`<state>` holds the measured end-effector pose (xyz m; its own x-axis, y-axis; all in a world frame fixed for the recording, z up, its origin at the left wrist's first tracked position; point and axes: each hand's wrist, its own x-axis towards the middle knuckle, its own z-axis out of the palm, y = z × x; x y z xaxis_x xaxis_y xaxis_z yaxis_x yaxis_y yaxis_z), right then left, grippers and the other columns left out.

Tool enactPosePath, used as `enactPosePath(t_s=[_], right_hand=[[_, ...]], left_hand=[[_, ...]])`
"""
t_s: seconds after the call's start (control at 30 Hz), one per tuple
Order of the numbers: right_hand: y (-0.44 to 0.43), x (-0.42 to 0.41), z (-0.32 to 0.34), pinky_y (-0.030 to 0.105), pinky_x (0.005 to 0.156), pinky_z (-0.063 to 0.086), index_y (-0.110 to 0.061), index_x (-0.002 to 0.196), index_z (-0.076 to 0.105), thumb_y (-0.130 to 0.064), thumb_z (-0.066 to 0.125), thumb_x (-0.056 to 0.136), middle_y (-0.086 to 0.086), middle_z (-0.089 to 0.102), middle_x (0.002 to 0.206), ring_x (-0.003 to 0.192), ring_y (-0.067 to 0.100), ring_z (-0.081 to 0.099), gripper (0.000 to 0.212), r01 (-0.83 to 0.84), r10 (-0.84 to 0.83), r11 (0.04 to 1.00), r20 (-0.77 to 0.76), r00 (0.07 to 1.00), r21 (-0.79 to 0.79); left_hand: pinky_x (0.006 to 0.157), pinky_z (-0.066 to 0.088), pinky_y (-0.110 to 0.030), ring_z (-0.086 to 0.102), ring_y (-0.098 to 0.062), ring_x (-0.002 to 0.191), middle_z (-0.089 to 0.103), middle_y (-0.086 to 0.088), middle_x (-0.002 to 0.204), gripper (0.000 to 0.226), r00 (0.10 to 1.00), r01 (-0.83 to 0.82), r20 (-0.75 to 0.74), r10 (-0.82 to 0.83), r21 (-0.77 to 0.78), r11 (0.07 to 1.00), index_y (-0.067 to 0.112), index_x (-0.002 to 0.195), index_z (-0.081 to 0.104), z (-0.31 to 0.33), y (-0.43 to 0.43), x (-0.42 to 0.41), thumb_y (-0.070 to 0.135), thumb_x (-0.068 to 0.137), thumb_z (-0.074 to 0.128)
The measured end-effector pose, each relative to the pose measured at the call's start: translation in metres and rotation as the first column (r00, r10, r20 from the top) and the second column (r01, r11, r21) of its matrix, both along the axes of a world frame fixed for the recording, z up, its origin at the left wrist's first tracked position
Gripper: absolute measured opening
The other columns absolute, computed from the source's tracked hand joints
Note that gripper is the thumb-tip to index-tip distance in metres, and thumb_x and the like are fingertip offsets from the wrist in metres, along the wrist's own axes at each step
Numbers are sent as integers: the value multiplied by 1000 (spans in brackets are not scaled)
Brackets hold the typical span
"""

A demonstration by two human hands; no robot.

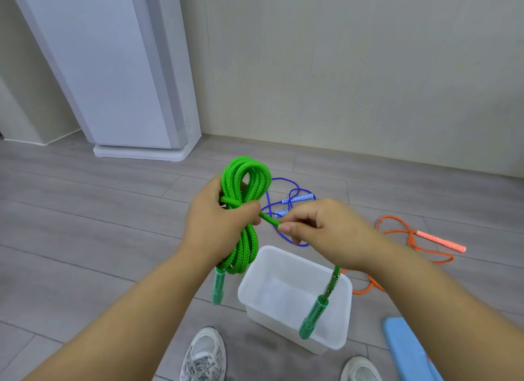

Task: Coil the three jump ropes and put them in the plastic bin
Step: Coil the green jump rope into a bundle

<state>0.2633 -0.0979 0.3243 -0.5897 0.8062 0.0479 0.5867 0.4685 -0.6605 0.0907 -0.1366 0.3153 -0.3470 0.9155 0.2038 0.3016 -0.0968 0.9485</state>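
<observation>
My left hand grips a bundle of coiled green jump rope at its middle, with loops sticking out above and below. One green handle hangs under the bundle. My right hand pinches the free end of the green rope, which runs short and taut from the bundle. The other green handle dangles below that hand, over the white plastic bin on the floor. A blue jump rope lies loose on the floor beyond my hands. An orange jump rope lies uncoiled to the right.
A white floor-standing appliance stands against the wall at the back left. A light blue mat lies at the lower right. My two sneakers show at the bottom edge, close to the bin. Grey plank floor surrounds everything.
</observation>
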Motion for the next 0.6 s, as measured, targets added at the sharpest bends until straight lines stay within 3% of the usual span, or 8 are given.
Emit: enactPosePath(t_s=[0.13,0.27,0.4,0.47,0.53,0.6], right_hand=[[-4,3,0,32,69,47,-26,82,68,-33,55,89,-5,63,70,73,18,59,16,6,-7,1000,39,999,18],[-6,11,2,22,61,41,-26,83,68,-32,55,90,1,64,73,69,15,56,16,8,-10,998,34,999,60],[-8,10,-1,22,54,34,-20,75,65,-32,55,90,-1,52,60,55,8,43,22,27,-25,997,-21,999,76],[-9,5,-1,20,50,30,-26,69,63,-40,56,87,-6,42,52,50,5,36,24,85,-79,995,-107,991,54],[-7,-1,2,19,51,32,-32,83,65,-53,58,80,-7,38,50,47,4,37,23,205,-199,979,-228,953,0],[-3,-7,5,24,54,35,-37,105,60,-64,57,73,-7,37,46,45,5,38,43,296,-291,955,-284,914,-27]], left_hand=[[45,45,-15,65,-13,56,68,-6,60,20,999,-24,-27,24,-2,1000,4,94,57,0,1,-4,6,77,67],[46,46,-20,59,-7,47,66,-6,58,17,996,-19,-93,17,-17,1000,9,93,55,0,2,-8,10,79,65],[62,52,-37,62,-21,66,65,-9,73,21,978,-37,-205,28,-39,999,16,94,49,-5,8,-7,17,78,62],[61,48,-34,58,-18,70,59,-3,76,24,948,-19,-317,-5,-74,997,17,96,43,-5,7,-2,20,80,61],[56,38,-30,52,-13,71,51,8,78,28,917,23,-394,-58,-93,995,20,100,38,-5,5,4,21,83,60],[64,39,-31,52,-18,83,53,5,91,33,883,88,-452,-125,-103,991,18,111,41,-6,4,8,19,84,59]])
